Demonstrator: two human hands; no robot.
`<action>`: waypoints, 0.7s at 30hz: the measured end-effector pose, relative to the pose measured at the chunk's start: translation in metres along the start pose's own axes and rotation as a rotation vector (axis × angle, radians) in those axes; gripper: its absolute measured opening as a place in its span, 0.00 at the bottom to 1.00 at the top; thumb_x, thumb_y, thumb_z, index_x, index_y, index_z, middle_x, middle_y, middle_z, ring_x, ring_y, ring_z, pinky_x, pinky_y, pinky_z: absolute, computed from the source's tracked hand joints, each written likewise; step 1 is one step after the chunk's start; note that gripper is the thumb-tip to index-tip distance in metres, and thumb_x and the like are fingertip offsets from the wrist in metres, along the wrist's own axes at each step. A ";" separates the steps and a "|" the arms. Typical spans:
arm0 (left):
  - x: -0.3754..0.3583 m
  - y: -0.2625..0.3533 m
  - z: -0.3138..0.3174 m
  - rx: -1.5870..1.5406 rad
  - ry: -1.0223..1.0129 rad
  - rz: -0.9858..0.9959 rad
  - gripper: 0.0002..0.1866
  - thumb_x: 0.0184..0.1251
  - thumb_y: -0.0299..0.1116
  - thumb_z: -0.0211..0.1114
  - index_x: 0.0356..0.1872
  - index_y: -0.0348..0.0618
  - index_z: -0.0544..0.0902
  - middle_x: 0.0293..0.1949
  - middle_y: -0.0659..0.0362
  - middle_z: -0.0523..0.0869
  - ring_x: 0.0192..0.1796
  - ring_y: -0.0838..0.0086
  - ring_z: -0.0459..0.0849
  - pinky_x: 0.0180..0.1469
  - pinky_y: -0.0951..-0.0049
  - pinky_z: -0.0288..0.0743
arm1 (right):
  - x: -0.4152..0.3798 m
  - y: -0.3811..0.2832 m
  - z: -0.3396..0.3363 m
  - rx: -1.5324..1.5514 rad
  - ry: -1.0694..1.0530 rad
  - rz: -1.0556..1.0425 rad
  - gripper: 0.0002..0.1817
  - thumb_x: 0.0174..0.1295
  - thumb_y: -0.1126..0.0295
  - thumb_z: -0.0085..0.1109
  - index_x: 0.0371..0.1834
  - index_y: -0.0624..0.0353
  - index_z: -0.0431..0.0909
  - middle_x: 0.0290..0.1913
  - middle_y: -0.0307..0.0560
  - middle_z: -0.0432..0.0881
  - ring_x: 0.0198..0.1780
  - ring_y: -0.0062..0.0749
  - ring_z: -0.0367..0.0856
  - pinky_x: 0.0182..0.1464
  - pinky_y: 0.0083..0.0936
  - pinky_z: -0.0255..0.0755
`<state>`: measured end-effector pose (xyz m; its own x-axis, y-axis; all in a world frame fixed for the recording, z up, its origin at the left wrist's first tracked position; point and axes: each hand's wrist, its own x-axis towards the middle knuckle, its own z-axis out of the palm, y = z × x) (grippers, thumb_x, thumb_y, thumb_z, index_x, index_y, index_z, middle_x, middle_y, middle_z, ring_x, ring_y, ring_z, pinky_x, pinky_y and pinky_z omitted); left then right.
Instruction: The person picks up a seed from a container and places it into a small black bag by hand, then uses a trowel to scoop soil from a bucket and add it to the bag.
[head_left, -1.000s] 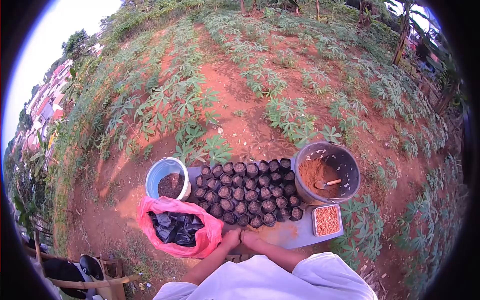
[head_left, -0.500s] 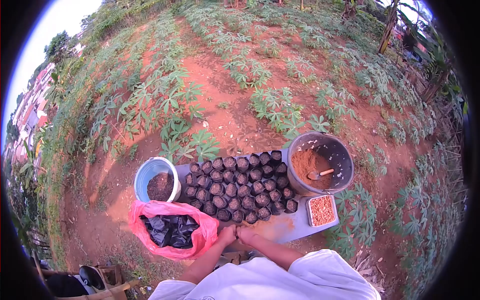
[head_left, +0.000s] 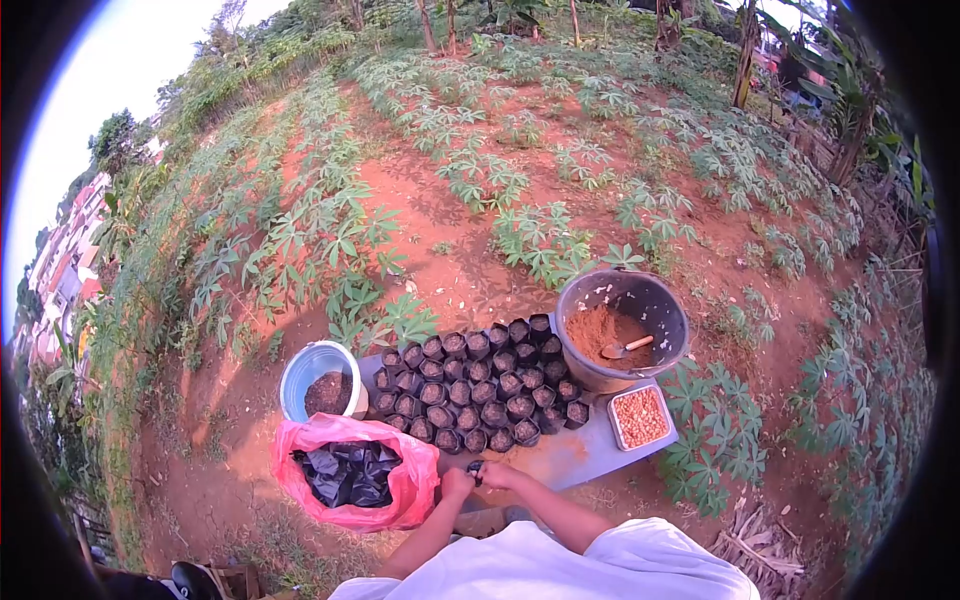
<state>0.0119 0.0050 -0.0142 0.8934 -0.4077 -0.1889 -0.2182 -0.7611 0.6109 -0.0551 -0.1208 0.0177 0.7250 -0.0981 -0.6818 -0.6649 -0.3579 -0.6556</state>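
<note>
Beyond the grip, a grey table [head_left: 598, 447] is partly covered by rows of soil-filled black pots [head_left: 467, 415]. A pink bag [head_left: 418, 478] is set just left of the grip, a dark bucket [head_left: 590, 372] beyond and right, a tray [head_left: 648, 444] of kernels rightward. A small black plastic piece [head_left: 475, 466] is pinched between left hand [head_left: 456, 485] and right hand [head_left: 497, 475].

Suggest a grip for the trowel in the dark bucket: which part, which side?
Probably the trowel's wooden handle, from above through the bucket's open top: the blade meets the reddish-brown soil, while the handle shows in full, pointing right in view.
</note>
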 end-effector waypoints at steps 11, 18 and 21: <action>0.020 0.003 -0.010 0.275 -0.447 -0.026 0.17 0.61 0.45 0.64 0.24 0.40 0.84 0.22 0.54 0.86 0.27 0.70 0.87 0.37 0.68 0.78 | 0.012 -0.006 -0.006 -0.746 -0.013 -0.296 0.17 0.54 0.63 0.60 0.42 0.63 0.79 0.42 0.59 0.83 0.45 0.48 0.83 0.46 0.41 0.76; 0.035 -0.001 -0.006 -0.027 -0.676 -0.278 0.15 0.64 0.40 0.60 0.24 0.39 0.84 0.20 0.57 0.86 0.18 0.74 0.83 0.23 0.73 0.77 | 0.014 -0.005 0.007 -0.911 0.106 -0.352 0.15 0.56 0.65 0.58 0.43 0.62 0.78 0.45 0.55 0.82 0.45 0.44 0.83 0.45 0.36 0.78; 0.049 -0.004 -0.003 -0.005 -0.751 -0.276 0.13 0.62 0.35 0.58 0.21 0.39 0.84 0.20 0.57 0.86 0.17 0.75 0.83 0.21 0.74 0.76 | 0.016 -0.016 0.011 -0.912 0.119 -0.243 0.14 0.59 0.66 0.53 0.44 0.63 0.77 0.44 0.55 0.82 0.46 0.42 0.83 0.46 0.34 0.78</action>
<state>0.0572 -0.0107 -0.0236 0.4109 -0.4373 -0.8000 -0.0244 -0.8824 0.4699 -0.0347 -0.1059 0.0136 0.8718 -0.0013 -0.4899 -0.1336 -0.9627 -0.2352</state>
